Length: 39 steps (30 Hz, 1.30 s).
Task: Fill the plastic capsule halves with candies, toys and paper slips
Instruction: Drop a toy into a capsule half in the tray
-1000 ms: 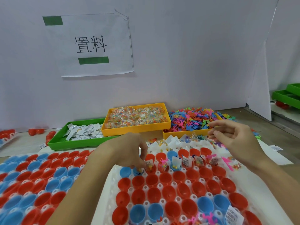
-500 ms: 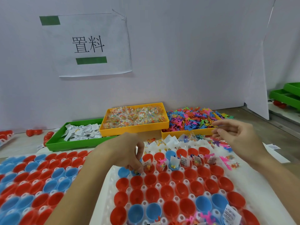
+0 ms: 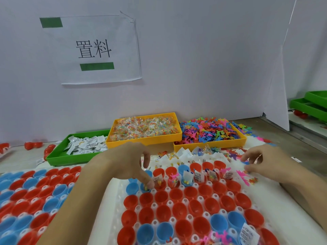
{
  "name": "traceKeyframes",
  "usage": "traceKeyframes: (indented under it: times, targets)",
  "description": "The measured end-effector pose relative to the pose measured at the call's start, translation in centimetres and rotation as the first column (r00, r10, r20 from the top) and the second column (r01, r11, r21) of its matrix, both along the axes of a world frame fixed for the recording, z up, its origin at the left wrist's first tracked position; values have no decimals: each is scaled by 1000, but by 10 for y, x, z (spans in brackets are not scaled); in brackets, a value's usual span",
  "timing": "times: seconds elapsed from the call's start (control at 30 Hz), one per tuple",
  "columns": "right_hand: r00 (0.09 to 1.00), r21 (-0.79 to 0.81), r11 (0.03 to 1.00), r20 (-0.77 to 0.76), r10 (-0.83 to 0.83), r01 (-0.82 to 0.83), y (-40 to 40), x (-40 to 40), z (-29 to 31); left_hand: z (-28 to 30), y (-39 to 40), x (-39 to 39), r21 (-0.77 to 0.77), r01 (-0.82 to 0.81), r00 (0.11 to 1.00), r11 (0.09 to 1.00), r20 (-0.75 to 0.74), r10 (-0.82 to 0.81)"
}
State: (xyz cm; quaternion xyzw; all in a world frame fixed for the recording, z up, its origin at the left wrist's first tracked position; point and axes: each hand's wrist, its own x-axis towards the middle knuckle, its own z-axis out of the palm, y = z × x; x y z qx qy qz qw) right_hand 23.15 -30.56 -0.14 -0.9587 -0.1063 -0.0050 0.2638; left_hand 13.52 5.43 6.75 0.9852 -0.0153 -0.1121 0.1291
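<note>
We see the left hand (image 3: pixel 130 162) reaching down over the white holder tray (image 3: pixel 276 200), its fingertips pressed into a blue capsule half (image 3: pixel 146 188) in the far row; the fingers are curled together on a small candy packet there, though the exact pinch is partly hidden. The right hand (image 3: pixel 265 163) hovers at the far right edge of the tray, thumb and fingers pinching a small blue toy figure (image 3: pixel 246 163).

The tray carries rows of red and blue capsule halves. In the far row, several halves to the right of the left hand already hold paper slips (image 3: pixel 198 175), candies and pink toys. The nearer rows of red capsule halves (image 3: pixel 177 195) are open. A second tray of capsule halves (image 3: pixel 31 191) lies to the left.

Beyond the hands, three supply bins stand against the white partition (image 3: pixel 212 59): a green bin (image 3: pixel 58 156) of paper slips at left, a yellow bin (image 3: pixel 141 140) of wrapped candies in the middle, and a yellow bin (image 3: pixel 212 146) of coloured toy figures at right. A paper sign (image 3: pixel 95 48) hangs on the partition.
</note>
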Motion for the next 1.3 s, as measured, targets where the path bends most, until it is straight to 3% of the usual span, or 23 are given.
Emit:
traceKeyframes:
  times: [0.13,0.33,0.47,0.6,0.87,1.07,1.2,1.3]
  targets:
    - [994,-74,991,-23,106,-108,11,-5,-3,8,3,-5,-5,-12,998,1000,62,13]
    - [995,-125,988,-14,94,-96,8,0,-7,12,2,-6,-21,13,995,1000,103,-10]
    - [994,110,993,111,21,-33,9,3,-4,16,-1,-6,-51,55,988,997,149,-47]
    - [962,377,920,272,2,-108,26,-5,7,17,-12,-5,-96,103,963,990,259,-75]
    - [975,658,734,219,31,-171,61,-24,14,7,-47,-2,-229,236,920,944,365,-141]
    - [965,768,586,208,157,-260,87,-46,23,-2,-81,-5,-526,214,927,823,375,-2]
    - [951,766,565,260,165,-307,102,-57,25,-9,-94,-4,-691,176,946,701,315,73]
    - [946,761,563,279,165,-323,105,-60,25,-10,-90,-3,-725,143,956,674,278,96]
